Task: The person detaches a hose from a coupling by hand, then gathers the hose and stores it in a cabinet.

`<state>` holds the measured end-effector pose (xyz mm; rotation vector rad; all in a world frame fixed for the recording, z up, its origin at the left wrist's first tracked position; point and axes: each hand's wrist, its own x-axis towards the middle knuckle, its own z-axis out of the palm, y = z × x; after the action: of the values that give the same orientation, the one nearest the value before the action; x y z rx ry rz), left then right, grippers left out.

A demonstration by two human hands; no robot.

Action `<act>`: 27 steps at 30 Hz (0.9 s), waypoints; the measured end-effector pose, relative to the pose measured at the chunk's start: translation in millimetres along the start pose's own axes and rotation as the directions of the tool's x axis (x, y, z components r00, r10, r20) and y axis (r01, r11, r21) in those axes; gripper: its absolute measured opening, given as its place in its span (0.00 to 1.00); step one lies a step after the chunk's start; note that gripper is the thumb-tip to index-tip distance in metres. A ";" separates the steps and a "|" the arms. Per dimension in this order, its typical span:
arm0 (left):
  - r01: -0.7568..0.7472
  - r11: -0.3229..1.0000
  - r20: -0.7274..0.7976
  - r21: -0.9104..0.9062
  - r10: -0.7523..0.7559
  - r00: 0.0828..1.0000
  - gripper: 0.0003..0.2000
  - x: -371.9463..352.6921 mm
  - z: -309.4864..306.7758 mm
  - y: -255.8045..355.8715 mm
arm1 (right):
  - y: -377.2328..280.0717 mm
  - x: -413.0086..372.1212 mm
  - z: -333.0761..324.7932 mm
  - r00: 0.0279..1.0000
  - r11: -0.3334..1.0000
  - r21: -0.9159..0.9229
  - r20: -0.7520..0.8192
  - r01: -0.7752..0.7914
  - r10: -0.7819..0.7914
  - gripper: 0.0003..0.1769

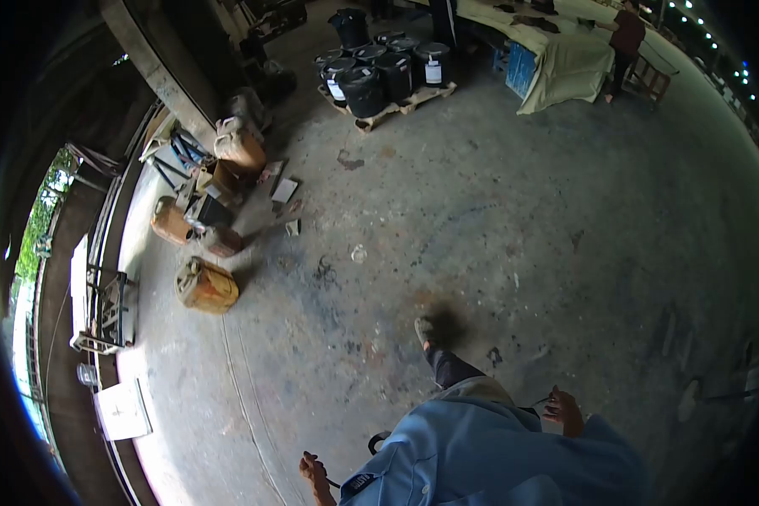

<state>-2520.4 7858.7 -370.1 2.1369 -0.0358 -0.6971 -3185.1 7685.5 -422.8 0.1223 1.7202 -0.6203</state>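
Low in the view, my left hand (313, 466) hangs beside the blue shirt (472, 447), its fingers curled. A thin dark strap or cord shows near it, and whether the hand grips it is too small to tell. On the other side of the shirt, my right hand (561, 406) is bent with its fingers curled round a thin dark cord-like item. One shoe (424, 331) steps forward on the stained concrete floor (447, 211).
Yellow jerrycan (207, 285) on the left, with more cans (240, 148) and boxes beyond. Black drums (394, 76) stand on a wooden pallet (413, 103) ahead. A person (628, 38) is by a cloth-covered table (569, 63). A white board (125, 411) lies at lower left.
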 end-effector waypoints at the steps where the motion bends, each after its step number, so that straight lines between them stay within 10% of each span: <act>1: -0.007 1.000 0.005 0.003 0.007 1.000 0.20 14.9 20.4 22.5 | -20.5 7.4 33.1 1.000 0.996 -0.085 -0.007 -0.010 0.010 0.18; 3: -0.056 0.994 -0.016 0.095 0.058 0.998 0.20 43.6 65.7 67.1 | -74.3 35.8 96.3 1.000 0.986 -0.164 -0.019 -0.016 0.014 0.17; 5: 0.036 0.996 -0.019 -0.080 -0.038 0.999 0.21 128.3 90.5 -0.3 | -132.8 57.8 156.7 0.907 0.978 -0.032 0.381 0.205 -0.178 0.16; 7: 0.051 0.999 0.012 0.003 -0.051 0.999 0.21 142.6 110.7 31.5 | -235.6 -15.0 273.9 0.971 0.970 -0.136 0.161 0.200 -0.178 0.16; 15: 0.097 0.993 -0.170 0.070 -0.084 0.982 0.22 285.6 219.5 234.1 | -460.8 26.1 550.8 0.925 0.939 -0.041 0.195 0.341 -0.327 0.17; 21: -0.090 0.935 0.009 0.344 0.093 0.996 0.23 510.8 301.9 459.3 | -511.7 -18.0 717.1 0.952 0.973 -0.053 0.227 0.225 -0.207 0.17; 27: -0.097 0.982 0.036 0.162 0.092 0.995 0.22 676.5 441.2 716.8 | -554.9 61.6 861.1 0.988 0.990 -0.112 0.125 -0.081 0.095 0.18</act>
<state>-2011.5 6906.4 -356.7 2.2657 -0.2150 -0.6884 -2669.7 6798.6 -393.0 0.0805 1.6088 -0.4607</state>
